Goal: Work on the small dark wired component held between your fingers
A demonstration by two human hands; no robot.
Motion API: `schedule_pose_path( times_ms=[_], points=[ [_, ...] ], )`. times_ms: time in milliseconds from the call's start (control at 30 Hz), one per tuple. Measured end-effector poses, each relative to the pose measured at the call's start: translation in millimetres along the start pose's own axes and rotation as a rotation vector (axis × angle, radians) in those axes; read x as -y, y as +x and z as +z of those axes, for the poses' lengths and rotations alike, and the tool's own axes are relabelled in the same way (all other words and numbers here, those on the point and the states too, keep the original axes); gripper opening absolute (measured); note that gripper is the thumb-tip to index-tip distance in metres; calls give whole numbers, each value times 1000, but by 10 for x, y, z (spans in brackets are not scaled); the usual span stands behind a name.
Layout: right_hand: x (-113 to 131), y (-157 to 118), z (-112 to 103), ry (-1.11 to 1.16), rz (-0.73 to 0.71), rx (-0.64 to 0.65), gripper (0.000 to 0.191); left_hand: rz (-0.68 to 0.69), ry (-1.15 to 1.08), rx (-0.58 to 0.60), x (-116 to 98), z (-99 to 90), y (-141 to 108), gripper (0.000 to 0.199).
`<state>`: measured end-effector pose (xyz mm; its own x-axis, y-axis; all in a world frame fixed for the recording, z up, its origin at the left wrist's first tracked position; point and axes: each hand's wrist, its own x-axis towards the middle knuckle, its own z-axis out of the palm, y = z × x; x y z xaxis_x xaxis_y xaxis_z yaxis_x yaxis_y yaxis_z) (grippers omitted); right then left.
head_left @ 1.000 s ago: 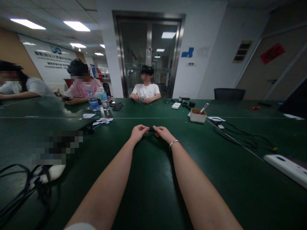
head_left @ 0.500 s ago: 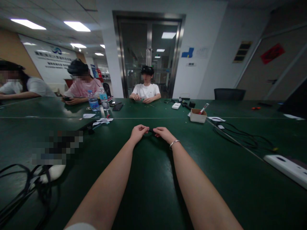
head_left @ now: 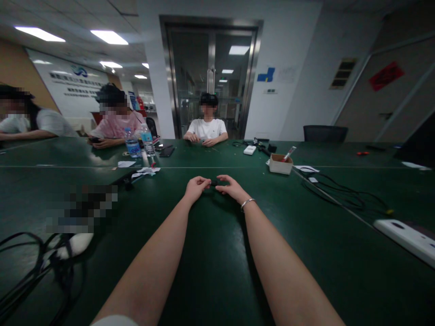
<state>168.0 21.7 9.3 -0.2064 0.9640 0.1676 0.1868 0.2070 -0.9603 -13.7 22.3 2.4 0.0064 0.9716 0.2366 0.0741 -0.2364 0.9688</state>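
Just above the green table point(head_left: 217, 235), my left hand point(head_left: 197, 188) pinches a small dark object point(head_left: 214, 183) between thumb and fingers. Its kind is too small to make out. On the other side of it is my right hand point(head_left: 233, 188), with thumb and fingers parted around the object's right end. Whether those right fingertips touch the object is hard to see. A silver bracelet point(head_left: 247, 204) circles my right wrist.
A small box point(head_left: 280, 165) with a pen in it stands right of my hands. Water bottles point(head_left: 132, 145) and crumpled paper point(head_left: 146, 171) lie left. Black cables point(head_left: 37, 262) and a white power strip point(head_left: 404, 237) flank my arms. A person point(head_left: 207, 127) sits opposite.
The fingers of my right hand have spread apart from their pinch on the dark object. My left hand keeps its hold in nearly the same place.
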Motion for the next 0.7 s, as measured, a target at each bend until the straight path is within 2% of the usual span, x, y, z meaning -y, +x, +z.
schedule_pose_path(
  times_ms=[67, 133, 200, 267, 300, 433, 533, 633, 667, 700],
  points=[
    [-16, 14, 3, -34, 54, -6, 33, -1, 4, 3, 0, -1, -2, 32],
    [-29, 26, 6, -85, 99, 9, 30, 0, 8, 3, 0, -2, -3, 33],
    [-35, 27, 3, -85, 66, 19, 27, 2, 4, 2, -1, -3, -2, 34],
    [-33, 21, -1, -42, -10, -27, 52, 2, -3, -4, -3, -2, -1, 34],
    [-31, 20, -3, -24, -3, -27, 57, 1, -5, -5, -5, -2, -2, 34],
    [-31, 37, -7, -49, 89, -2, 33, -1, 5, 2, -12, -6, -9, 33],
    [-44, 41, -16, -75, 42, 32, 22, 5, 14, 5, -5, -10, -7, 33],
    [-47, 29, -21, -42, -29, 22, 55, 6, 8, -1, 9, -10, 4, 34],
    [-44, 27, -18, -33, -18, 9, 55, 6, 6, -1, 13, -10, 7, 34],
    [-41, 29, -14, -27, 3, 4, 48, 6, 6, 6, 15, -10, 10, 34]
  ],
)
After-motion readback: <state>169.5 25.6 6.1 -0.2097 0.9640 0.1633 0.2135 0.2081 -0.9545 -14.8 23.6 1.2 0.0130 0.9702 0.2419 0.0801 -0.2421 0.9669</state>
